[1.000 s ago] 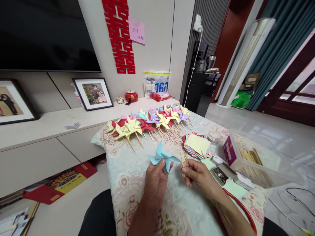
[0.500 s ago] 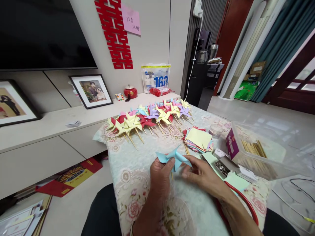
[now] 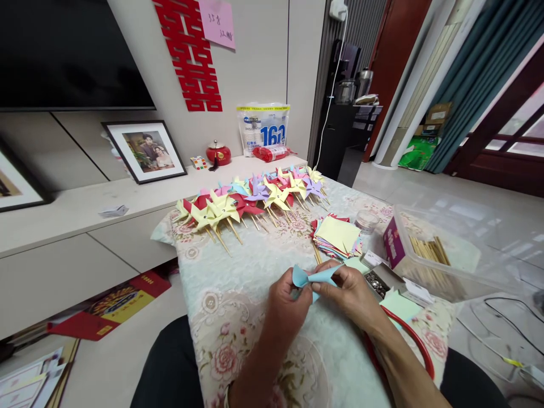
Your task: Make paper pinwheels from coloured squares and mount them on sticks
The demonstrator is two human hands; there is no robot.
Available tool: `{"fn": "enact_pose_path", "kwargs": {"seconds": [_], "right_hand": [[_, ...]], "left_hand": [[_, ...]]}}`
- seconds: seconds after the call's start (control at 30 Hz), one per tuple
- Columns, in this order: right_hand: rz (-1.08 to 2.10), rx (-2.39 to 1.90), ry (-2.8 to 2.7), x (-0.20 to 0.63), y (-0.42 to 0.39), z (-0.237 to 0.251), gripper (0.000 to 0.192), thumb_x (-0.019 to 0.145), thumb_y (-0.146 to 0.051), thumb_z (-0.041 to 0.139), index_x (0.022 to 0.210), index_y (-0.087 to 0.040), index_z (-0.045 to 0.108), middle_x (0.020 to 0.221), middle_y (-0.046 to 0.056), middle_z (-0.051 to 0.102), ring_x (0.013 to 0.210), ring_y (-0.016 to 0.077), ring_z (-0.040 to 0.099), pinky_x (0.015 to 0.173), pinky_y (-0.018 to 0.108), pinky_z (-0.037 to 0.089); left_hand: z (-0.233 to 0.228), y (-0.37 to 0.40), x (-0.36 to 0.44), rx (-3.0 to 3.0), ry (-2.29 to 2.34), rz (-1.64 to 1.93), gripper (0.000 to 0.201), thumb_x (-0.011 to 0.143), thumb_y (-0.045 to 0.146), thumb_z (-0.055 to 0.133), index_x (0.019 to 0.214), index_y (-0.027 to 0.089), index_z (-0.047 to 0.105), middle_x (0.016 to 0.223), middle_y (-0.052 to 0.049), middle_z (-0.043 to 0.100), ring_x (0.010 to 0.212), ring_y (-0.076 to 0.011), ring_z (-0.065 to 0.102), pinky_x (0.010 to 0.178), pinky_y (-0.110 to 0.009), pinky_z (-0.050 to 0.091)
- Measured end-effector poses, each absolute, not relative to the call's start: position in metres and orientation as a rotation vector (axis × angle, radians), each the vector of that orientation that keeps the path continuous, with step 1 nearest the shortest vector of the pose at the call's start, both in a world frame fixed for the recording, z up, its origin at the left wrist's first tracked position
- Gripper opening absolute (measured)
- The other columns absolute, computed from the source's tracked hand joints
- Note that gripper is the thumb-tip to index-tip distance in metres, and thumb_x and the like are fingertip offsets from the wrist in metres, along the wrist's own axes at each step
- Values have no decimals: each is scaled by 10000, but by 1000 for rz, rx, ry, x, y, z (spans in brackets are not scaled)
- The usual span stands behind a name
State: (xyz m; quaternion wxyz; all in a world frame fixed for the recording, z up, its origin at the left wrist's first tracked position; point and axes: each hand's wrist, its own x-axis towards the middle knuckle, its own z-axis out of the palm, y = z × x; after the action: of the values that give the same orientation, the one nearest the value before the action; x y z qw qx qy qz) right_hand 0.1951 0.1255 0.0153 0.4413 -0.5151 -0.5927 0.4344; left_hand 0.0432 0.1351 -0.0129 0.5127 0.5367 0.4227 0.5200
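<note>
Bare cloth before pinwheel row

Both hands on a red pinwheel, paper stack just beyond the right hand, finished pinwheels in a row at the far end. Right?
Not quite: the pinwheel is light blue, not red, as the head view shows. The rest stands: both hands, left and right, hold it.

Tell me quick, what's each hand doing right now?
Left hand: closed on the blue paper pinwheel.
Right hand: fingers pinching the same pinwheel from the other side.
</note>
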Motion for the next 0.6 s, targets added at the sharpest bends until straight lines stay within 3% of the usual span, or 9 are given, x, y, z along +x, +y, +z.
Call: {"fn": "enact_pose_path", "kwargs": {"seconds": [0.2, 0.37, 0.43, 0.6], "right_hand": [[1098, -1089, -1368, 200, 125, 17, 88, 767, -282, 777, 818, -215, 753, 937, 41, 668, 898, 203, 609, 810, 321, 471], [1466, -972, -1169, 205, 123, 18, 222, 706, -308, 835, 891, -213, 758, 988, 43, 668, 898, 201, 598, 792, 317, 468], [1556, -998, -1222, 203, 122, 18, 245, 699, -300, 841, 912, -211, 759, 990, 36, 669, 916, 199, 597, 807, 312, 459], [1622, -953, -1458, 194, 120, 18, 115, 731, -246, 811, 793, -195, 729, 881, -6, 655, 888, 172, 582, 835, 293, 435]], "left_hand": [[-7, 134, 38, 1142, 889, 1209, 180, 770, 315, 687, 868, 165, 690, 730, -20, 702, 660, -161, 607, 616, -254, 467], [3, 138, 30, 724, 664, 1399, 312, 871, 411, 573, 915, 133, 705, 804, -90, 760, 787, -193, 694, 792, -310, 517], [6, 139, 28, 646, 614, 1421, 315, 871, 412, 565, 893, 134, 711, 789, -95, 763, 777, -196, 702, 789, -318, 529], [6, 134, 30, 709, 533, 1353, 356, 901, 445, 531, 881, 144, 721, 801, -108, 770, 790, -221, 713, 793, -354, 547]]}}
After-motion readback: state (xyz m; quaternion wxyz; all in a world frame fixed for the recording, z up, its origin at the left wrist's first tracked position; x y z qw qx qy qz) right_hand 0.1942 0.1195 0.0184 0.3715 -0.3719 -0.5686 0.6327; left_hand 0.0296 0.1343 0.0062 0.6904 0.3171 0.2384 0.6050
